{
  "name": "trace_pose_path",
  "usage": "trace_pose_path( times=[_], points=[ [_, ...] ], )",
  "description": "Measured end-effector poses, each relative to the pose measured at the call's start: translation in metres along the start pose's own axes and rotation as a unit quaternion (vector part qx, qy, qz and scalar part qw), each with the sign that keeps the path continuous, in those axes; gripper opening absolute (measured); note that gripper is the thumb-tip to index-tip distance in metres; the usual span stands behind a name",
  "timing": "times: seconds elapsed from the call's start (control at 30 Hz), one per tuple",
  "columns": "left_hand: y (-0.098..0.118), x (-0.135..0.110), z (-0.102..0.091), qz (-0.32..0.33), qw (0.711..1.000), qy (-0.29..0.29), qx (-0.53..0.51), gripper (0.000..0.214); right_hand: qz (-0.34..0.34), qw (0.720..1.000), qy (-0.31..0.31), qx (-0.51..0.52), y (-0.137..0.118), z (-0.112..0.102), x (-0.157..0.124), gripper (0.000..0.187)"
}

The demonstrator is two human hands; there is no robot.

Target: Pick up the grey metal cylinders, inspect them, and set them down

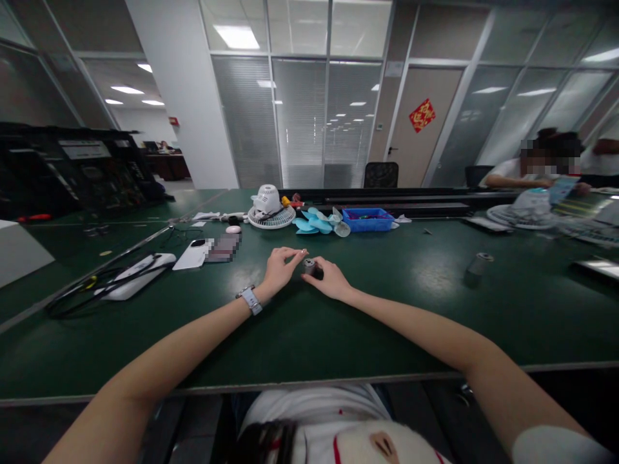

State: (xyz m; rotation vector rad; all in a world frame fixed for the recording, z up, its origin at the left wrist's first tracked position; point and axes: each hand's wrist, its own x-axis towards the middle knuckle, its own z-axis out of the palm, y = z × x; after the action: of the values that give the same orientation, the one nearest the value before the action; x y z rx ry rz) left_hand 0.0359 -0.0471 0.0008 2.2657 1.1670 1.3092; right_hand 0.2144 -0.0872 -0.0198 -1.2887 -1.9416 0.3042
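Note:
Both my hands meet at the middle of the green table (pixel 396 322). My right hand (pixel 331 280) rests on the table with its fingers wrapped round a small dark cylindrical part with a metal end (pixel 309 266). My left hand (pixel 280 267), with a watch on its wrist, is pinched just left of that part's end; whatever its fingertips hold is too small to make out.
Behind my hands lie a white fan grille and housing (pixel 269 207), light blue fan blades (pixel 316 223) and a blue parts bin (pixel 368 220). A white phone (pixel 193 254) and a white device with black cables (pixel 133 276) lie left. A grey cylinder (pixel 478 264) stands right. Another person (pixel 541 169) works far right.

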Motion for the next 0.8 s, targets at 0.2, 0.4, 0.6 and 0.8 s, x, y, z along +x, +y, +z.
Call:
trace_pose_path(
  times=[0.2, 0.4, 0.6, 0.8],
  points=[
    [-0.019, -0.007, -0.001, -0.037, 0.993, -0.105, 0.037, 0.031, 0.001, 1.000, -0.004, -0.003, -0.001, -0.002, -0.001, 0.035],
    [-0.027, -0.009, 0.003, -0.033, 0.987, -0.132, 0.084, 0.028, 0.011, 1.000, 0.007, 0.015, -0.001, 0.000, -0.003, 0.036],
    [-0.033, -0.011, 0.005, -0.021, 0.985, -0.139, 0.097, 0.031, 0.046, 0.995, 0.068, 0.061, 0.022, -0.034, 0.005, 0.040],
    [-0.034, -0.011, 0.006, -0.030, 0.989, -0.123, 0.075, 0.032, 0.153, 0.961, 0.203, -0.104, 0.110, -0.146, -0.006, 0.043]
  ],
)
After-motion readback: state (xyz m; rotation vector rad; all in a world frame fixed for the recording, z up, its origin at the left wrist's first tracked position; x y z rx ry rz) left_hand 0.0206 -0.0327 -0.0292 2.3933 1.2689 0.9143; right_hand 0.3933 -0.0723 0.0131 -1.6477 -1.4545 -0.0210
